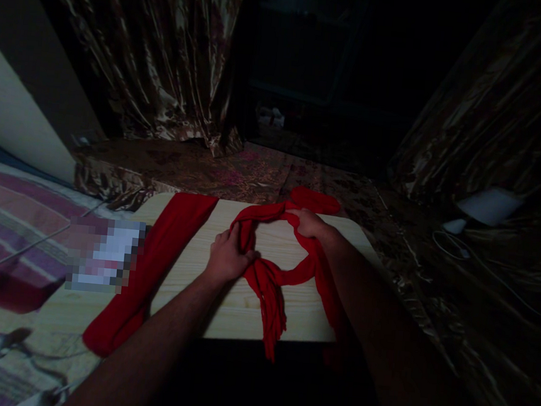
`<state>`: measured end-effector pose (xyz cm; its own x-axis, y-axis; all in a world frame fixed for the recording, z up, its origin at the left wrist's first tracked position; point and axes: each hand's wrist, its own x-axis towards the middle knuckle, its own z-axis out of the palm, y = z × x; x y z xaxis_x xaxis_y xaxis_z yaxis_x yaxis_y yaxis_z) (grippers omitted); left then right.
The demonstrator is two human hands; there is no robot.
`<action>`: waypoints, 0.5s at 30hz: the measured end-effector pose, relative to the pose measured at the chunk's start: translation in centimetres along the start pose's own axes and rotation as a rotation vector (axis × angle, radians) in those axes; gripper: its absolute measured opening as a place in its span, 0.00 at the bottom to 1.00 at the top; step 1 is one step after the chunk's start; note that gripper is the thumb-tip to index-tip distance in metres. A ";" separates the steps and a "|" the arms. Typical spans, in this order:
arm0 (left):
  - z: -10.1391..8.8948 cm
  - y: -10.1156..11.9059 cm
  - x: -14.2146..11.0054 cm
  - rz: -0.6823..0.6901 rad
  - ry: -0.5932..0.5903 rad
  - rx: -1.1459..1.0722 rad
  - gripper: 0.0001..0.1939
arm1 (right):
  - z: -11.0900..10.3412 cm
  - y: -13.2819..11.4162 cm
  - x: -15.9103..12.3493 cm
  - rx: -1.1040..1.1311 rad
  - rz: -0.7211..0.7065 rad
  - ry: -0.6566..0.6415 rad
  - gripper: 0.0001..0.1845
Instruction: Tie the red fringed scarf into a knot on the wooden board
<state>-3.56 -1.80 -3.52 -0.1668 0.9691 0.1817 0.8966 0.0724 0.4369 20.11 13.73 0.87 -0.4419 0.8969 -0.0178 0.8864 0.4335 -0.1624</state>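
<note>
A red fringed scarf [263,212] lies in a loop on a light wooden table [276,244]. Its tasselled end [273,307] hangs toward the front edge, and another length runs down the right side under my right arm. My left hand [230,254] grips the loop's left side, thumb across the cloth and fingers around it. At the upper right of the loop, my right hand [307,222] is closed on the fabric. A second long red cloth [164,250], folded flat, lies along the table's left part and droops over the front edge.
Behind the table is a small red bundle [315,200]. A striped bed cover [17,225] and a dark red cylinder [11,291] are at left, near cables. Patterned curtains [169,61] hang at the back. A white lamp [488,205] with a cord stands at right.
</note>
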 end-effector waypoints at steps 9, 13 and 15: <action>-2.5 2.5 0.8 0.210 0.081 0.096 0.34 | 1.1 1.7 -1.2 0.358 -0.174 0.171 0.15; -1.6 3.3 4.4 0.375 -0.096 0.201 0.29 | 2.0 1.7 -2.1 0.219 -0.138 0.143 0.12; -0.5 2.6 6.3 0.377 -0.188 0.256 0.28 | 1.9 2.1 -2.5 0.119 0.008 0.169 0.16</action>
<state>-2.51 4.37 -0.84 0.2444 0.9630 0.1135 0.9562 -0.2588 0.1368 22.84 12.19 -1.33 -0.3963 0.9066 0.1451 0.8628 0.4218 -0.2787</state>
